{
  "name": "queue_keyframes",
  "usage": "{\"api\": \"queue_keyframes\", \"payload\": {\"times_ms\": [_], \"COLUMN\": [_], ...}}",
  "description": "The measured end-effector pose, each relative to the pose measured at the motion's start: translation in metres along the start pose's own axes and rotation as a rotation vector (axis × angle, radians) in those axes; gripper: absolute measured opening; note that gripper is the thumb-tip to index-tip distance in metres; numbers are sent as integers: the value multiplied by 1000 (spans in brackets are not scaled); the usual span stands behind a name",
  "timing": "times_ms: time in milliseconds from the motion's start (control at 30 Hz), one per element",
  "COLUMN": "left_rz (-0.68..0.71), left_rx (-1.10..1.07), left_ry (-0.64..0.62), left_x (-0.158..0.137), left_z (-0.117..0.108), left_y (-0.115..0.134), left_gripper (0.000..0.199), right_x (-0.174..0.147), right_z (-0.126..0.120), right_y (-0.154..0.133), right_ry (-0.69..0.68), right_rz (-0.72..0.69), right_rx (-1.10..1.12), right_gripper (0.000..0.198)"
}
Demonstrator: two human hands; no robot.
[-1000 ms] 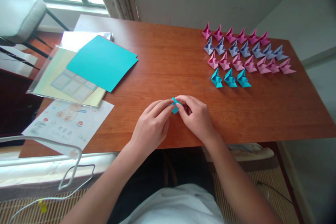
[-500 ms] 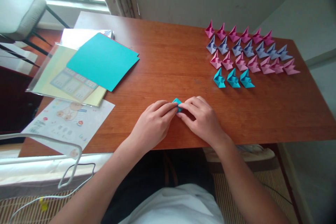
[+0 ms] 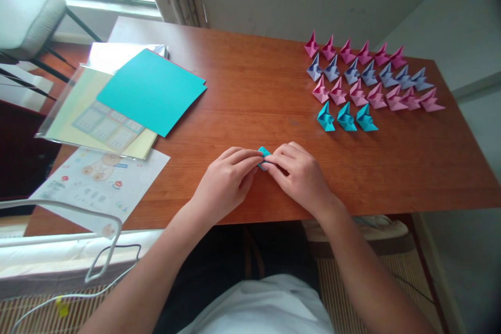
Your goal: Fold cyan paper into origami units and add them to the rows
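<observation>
Table [image 3: 242,88], one: brown wood, spanning most of the view.
Chair [image 3: 29,18], one: grey, near the window, upper left.
Folded paper pieces, twenty-three, pointed, in four rows at the table's right; from the far side: six magenta pieces [image 3: 347,53], seven lavender pieces [image 3: 368,75], seven pink pieces [image 3: 376,98], three turquoise pieces [image 3: 346,120].
Clear packet [image 3: 84,102], one: pale yellow contents, table's left side.
Turquoise sheets [image 3: 156,88]: flat, overlapping the packet, a thin red edge showing beneath.
Illustrated sheet [image 3: 94,188], one: white, with small coloured drawings, partly under the packet, near the table's front left corner.
Left hand [image 3: 229,180], one: fingers bent, thumb and fingertips grasping the left side of the small folded paper.
Right hand [image 3: 299,177], one: thumb and forefinger pinching the same paper from the right, other fingers curled.
Small folded paper [image 3: 265,151], one: turquoise, between both sets of fingertips near the table's front edge, largely covered by fingers; exact fold cannot be told.
</observation>
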State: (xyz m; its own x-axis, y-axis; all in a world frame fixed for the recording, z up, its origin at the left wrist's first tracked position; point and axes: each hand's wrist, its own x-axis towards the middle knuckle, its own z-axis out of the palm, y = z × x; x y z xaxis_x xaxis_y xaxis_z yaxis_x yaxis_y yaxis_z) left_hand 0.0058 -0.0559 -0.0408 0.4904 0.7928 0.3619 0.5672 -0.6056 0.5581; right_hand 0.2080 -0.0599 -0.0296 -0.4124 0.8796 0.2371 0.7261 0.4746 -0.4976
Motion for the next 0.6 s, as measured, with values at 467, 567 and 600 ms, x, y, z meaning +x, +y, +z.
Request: {"api": "queue_keyframes", "payload": {"times_ms": [467,567,600], "left_rz": [-67,-86,-93], "left_rx": [86,58,53], "left_ry": [43,56,56], "left_x": [7,6,6], "left_z": [3,3,3], "left_y": [5,4,4], "left_gripper": [16,14,14], "right_x": [-8,-8,-8], "right_z": [5,6,7], "right_y": [1,0,0], "right_ry": [97,124,133], "right_rz": [21,57,68], "right_rx": [72,105,110], "right_gripper": [9,7,7]}}
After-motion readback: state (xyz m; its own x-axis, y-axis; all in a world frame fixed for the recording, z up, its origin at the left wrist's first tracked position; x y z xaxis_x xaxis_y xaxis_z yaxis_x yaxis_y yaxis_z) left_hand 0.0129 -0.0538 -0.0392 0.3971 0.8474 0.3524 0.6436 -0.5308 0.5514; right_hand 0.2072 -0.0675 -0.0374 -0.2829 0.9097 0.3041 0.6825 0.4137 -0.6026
